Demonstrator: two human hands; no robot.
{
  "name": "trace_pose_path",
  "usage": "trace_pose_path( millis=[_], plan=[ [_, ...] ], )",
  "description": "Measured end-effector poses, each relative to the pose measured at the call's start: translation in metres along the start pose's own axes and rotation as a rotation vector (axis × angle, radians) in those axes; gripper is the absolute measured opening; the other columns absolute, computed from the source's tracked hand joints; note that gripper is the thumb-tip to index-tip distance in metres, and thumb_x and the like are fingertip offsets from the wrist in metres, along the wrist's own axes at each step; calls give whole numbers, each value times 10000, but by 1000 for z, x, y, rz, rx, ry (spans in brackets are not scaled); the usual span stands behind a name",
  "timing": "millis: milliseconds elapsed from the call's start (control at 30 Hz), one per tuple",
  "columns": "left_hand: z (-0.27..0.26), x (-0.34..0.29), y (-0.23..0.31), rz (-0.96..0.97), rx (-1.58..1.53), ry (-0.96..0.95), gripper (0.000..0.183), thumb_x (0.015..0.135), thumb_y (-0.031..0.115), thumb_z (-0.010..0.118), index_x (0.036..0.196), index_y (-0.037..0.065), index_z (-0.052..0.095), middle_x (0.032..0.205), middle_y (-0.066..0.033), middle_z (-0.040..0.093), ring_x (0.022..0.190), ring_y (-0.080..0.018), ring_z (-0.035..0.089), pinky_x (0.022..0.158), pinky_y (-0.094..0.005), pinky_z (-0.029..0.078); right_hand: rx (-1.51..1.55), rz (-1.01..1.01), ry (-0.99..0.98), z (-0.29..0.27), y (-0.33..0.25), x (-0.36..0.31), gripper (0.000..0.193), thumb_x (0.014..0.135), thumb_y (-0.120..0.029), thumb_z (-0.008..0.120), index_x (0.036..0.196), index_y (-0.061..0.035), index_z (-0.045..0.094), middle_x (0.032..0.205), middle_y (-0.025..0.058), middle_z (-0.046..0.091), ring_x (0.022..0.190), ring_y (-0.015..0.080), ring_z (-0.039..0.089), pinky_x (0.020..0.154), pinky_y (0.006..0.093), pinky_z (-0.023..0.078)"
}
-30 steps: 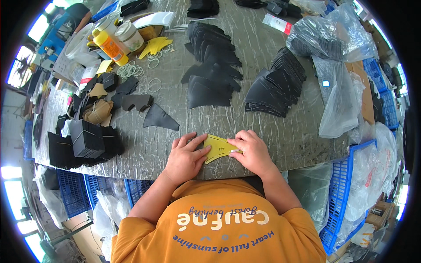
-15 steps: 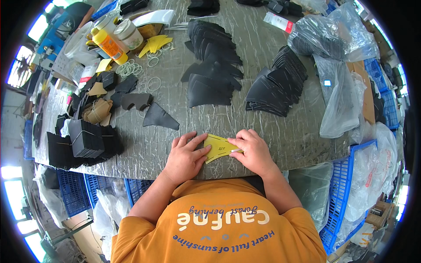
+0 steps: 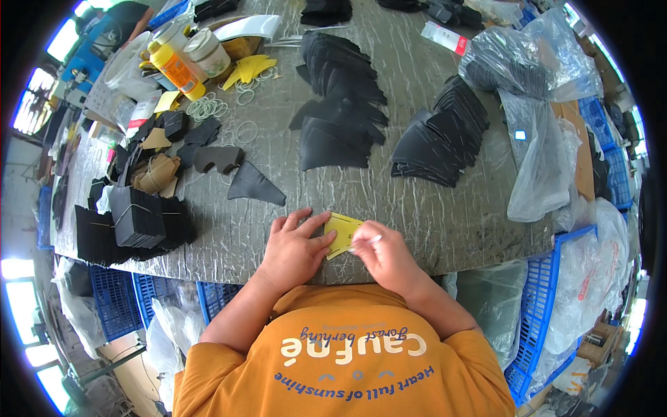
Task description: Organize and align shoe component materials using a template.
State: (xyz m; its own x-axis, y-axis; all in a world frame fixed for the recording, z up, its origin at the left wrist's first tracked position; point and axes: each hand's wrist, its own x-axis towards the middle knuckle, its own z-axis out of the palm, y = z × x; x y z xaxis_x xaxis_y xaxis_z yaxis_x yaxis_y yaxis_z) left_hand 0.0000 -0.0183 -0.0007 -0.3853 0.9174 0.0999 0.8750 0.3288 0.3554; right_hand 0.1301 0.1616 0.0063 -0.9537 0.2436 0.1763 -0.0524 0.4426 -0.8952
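Under both hands (image 3: pixel 340 250), half-covered yellow card (image 3: pixel 342 231)

Table top (image 3: pixel 417 208) looked like crinkled silvery foil, shiny; yellow piece (image 3: pixel 342 233) matt; cut black pieces (image 3: pixel 340 118) matt; bags (image 3: pixel 538 174) clear glossy plastic.

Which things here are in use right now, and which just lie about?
In use:
yellow cut piece, pinched between left hand and right hand.

Lying about:
fanned black cut pieces
rubber bands
orange glue bottle
clear plastic bags
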Motion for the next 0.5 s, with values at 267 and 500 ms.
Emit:
trace_pose_path(
  millis=[267, 500],
  plan=[
    [2, 1, 0, 1, 1, 13, 296, 815, 252, 750, 1110, 256, 758, 1389, -17, 592, 1260, -338, 523, 1012, -493, 407, 81, 1, -146, 21, 9, -2, 133, 898, -50, 714, 922, -20, 586, 803, 154, 672, 750, 295, 684, 674, 359, 530],
    [2, -3, 1, 5, -5, 1, 297, 800, 215, 754, 1097, 232, 754, 1384, -19, 591, 1261, -333, 522, 1011, -496, 408, -14, 42, -56, 2, 8, -11, 156, 885, -62, 687, 858, -19, 540, 798, 209, 622, 757, 424, 619, 639, 460, 484]
  ],
)
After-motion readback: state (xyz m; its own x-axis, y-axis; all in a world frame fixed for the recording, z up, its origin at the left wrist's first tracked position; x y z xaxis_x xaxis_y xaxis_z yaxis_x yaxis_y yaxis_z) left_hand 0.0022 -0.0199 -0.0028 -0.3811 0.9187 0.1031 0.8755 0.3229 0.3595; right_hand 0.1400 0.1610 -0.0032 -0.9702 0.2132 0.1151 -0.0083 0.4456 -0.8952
